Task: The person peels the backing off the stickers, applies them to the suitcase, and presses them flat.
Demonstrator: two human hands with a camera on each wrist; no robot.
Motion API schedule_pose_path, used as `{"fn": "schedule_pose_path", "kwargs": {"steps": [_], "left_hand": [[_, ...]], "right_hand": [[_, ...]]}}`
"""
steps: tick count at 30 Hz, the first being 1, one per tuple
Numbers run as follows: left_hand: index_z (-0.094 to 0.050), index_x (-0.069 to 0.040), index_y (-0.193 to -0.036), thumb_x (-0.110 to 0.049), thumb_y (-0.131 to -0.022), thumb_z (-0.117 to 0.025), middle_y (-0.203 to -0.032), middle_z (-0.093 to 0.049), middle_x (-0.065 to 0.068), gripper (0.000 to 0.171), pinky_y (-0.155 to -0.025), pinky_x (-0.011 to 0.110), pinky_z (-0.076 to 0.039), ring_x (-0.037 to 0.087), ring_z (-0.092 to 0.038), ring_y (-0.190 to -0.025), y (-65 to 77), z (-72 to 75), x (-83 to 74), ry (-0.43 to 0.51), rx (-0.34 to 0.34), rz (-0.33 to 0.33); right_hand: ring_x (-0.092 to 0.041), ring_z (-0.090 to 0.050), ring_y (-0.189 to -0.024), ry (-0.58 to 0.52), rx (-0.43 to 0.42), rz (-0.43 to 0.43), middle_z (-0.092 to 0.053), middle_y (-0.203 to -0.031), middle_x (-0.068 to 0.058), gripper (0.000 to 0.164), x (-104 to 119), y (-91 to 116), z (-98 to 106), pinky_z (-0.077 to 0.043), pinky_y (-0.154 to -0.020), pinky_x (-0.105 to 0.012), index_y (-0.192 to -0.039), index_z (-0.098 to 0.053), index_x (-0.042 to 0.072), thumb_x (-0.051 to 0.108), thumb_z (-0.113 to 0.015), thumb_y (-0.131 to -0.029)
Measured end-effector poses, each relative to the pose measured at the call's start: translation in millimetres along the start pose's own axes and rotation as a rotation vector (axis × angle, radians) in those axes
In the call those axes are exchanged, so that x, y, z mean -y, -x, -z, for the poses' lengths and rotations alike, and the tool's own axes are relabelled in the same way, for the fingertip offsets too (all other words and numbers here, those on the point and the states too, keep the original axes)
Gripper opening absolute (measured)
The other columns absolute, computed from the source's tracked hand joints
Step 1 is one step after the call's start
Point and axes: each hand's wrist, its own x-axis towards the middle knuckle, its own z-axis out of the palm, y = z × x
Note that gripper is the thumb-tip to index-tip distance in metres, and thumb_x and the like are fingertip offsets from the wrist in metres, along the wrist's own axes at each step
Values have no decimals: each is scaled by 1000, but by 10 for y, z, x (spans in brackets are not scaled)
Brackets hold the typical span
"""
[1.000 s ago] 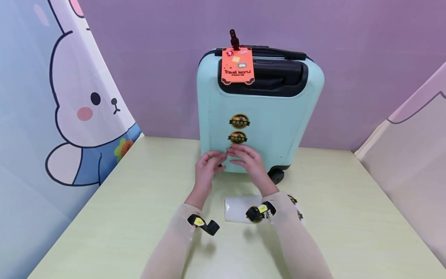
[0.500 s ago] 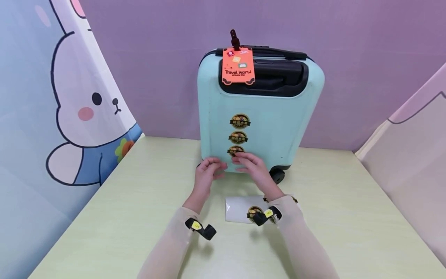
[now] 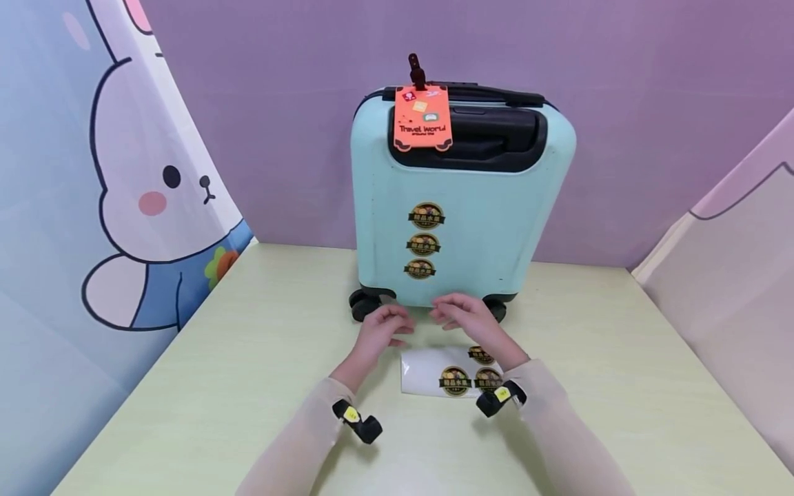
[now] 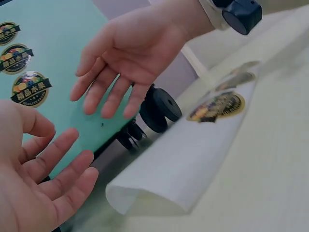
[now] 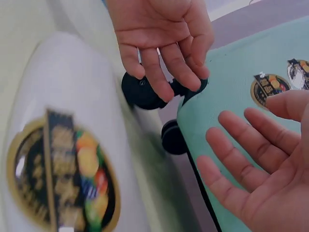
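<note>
A mint-green suitcase stands upright on the table, with three round black-and-gold stickers in a column on its front. The lowest sticker lies flat just under the middle one. My left hand, fingers relaxed and holding nothing, hovers in front of the suitcase's left wheel. To its right, my right hand is also relaxed and bare, near the suitcase's bottom edge. Below the hands lies a curled white sticker sheet bearing several more stickers, partly covered by the right forearm.
An orange luggage tag hangs from the suitcase's top handle. Behind the suitcase rises a purple backdrop, and a rabbit-printed cloth hangs on the left. Black wheels show under the suitcase. The pale table extends on both sides.
Both hands have drawn down and away from the suitcase front, the right one also moving rightward. The lowest sticker, earlier behind the fingers, is now fully visible. More of the sheet shows.
</note>
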Motion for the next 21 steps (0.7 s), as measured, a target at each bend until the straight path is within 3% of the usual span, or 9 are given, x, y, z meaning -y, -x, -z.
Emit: {"fn": "schedule_pose_path", "kwargs": {"steps": [6,11,15,21], "left_hand": [[-57,14,-113,-2,-95,-58,-100,-72,17,24,-80,42,-59,25,-70,-95,53,21,64,-62,70,9],[-59,13,-112,-3,-94,-59,-103,-70,15,24,-80,38,-59,28,-67,-100,92,63,100,-97,101,22],[-61,9,-111,-4,-94,-58,-105,-70,13,22,-77,32,-56,27,-65,-100,109,109,119,-139,101,28],[-61,6,-112,-4,-93,-58,-107,-69,12,21,-77,31,-54,16,-63,-94,123,181,133,-174,109,25]], "right_hand": [[-34,-67,-96,120,37,-65,-69,-107,-20,36,-114,151,131,-58,-83,-46,-125,-58,-12,16,-53,-103],[-35,-67,-93,205,34,-81,-69,-104,-19,31,-182,292,250,-59,-77,-41,-123,-60,-10,12,-54,-103],[-31,-68,-91,295,-9,-69,-70,-107,-19,30,-215,430,362,-58,-76,-36,-120,-63,-9,13,-58,-100],[-21,-66,-85,537,-106,-38,-70,-106,-16,25,-260,590,597,-54,-72,-33,-113,-68,-4,13,-63,-96]]}}
